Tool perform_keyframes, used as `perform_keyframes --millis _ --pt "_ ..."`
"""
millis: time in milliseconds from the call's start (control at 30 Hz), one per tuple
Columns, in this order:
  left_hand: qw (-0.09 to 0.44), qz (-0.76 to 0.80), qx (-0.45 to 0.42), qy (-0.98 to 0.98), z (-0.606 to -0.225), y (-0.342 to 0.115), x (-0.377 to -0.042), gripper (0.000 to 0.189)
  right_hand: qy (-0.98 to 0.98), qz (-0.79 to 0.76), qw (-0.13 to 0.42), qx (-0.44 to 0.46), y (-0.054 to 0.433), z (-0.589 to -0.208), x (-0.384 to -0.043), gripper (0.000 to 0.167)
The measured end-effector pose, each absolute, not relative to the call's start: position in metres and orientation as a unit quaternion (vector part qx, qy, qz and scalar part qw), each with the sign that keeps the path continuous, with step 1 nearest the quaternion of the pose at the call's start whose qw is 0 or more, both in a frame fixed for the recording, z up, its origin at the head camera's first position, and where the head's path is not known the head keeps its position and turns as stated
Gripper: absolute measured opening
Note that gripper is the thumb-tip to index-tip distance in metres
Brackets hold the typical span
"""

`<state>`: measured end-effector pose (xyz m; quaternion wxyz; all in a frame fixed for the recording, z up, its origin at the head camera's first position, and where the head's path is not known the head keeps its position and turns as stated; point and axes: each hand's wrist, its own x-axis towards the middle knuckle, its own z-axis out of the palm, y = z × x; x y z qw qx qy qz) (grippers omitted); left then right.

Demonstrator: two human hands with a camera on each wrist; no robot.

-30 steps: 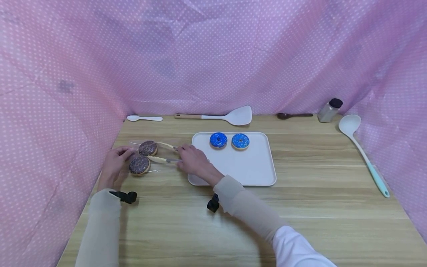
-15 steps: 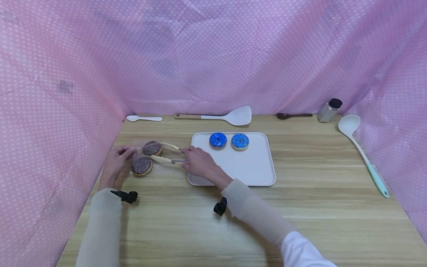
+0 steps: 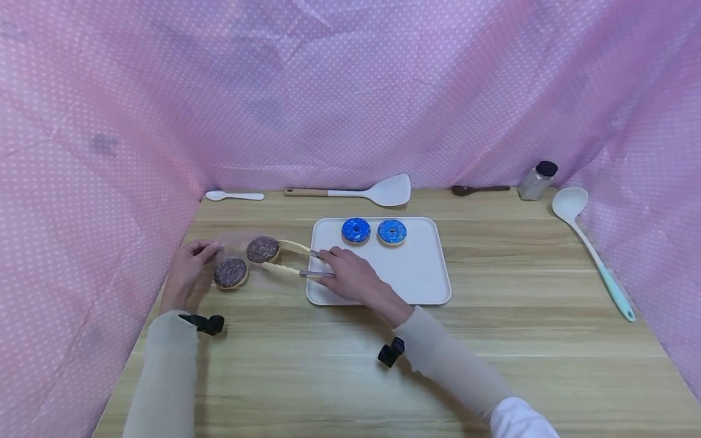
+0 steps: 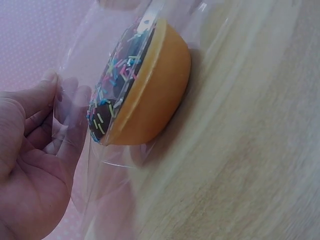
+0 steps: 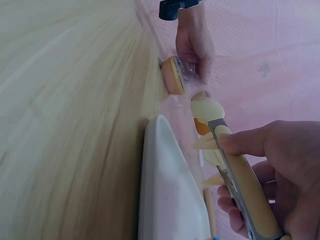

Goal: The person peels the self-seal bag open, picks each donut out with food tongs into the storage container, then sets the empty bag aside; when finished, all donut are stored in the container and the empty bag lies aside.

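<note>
My left hand (image 3: 188,271) pinches the edge of a clear plastic bag (image 4: 107,185) at the table's left. A chocolate doughnut (image 3: 230,273) with coloured sprinkles lies inside the bag, seen close in the left wrist view. My right hand (image 3: 355,277) grips a pair of tongs (image 5: 245,195) with cream-coloured tips. Between those tips sits a second chocolate doughnut (image 3: 263,250), just right of the first; whether the bag still covers part of it I cannot tell. The right hand is over the left side of a white tray (image 3: 408,280).
On the tray's far side lie two blue doughnuts (image 3: 356,231). Along the back are a white spoon (image 3: 235,196), a spatula (image 3: 389,190), a dark spoon (image 3: 481,190) and a black-capped jar (image 3: 538,180). A ladle (image 3: 594,252) lies at the right.
My right hand has drawn the tongs and the doughnut between their tips to the right and slightly nearer. The two chocolate doughnuts are farther apart. My left hand stays in place.
</note>
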<state>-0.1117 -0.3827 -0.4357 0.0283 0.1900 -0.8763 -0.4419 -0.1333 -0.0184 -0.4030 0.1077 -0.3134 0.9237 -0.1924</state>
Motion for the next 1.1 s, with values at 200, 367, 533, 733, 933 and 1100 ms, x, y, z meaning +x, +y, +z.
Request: perform_keyframes --millis 200,367,533,733,933,1100 --pt "0.029 -0.449 0.185 -0.874 -0.434 -0.382 -0.112 0.050 0.920 -0.205 0.097 -0.320 0.006 -0.393 -0.126 0.054" --pt "0.020 -0.449 0.190 -0.873 -0.434 -0.383 -0.111 0.052 0.921 -0.206 0.084 -0.320 0.024 -0.390 -0.121 0.055" --pt "0.005 -0.448 0.202 -0.871 -0.433 -0.382 -0.111 0.054 0.925 -0.209 0.087 -0.305 0.046 -0.388 -0.115 0.056" --pt "0.012 -0.455 0.192 -0.869 -0.433 -0.381 -0.110 0.051 0.930 -0.212 0.078 -0.290 0.075 -0.388 -0.109 0.058" --pt "0.018 -0.465 0.191 -0.865 -0.435 -0.383 -0.109 0.044 0.936 -0.211 0.069 -0.272 0.102 -0.391 -0.105 0.059" --pt "0.019 -0.470 0.193 -0.861 -0.437 -0.385 -0.110 0.042 0.939 -0.211 0.058 -0.266 0.117 -0.400 -0.102 0.059"
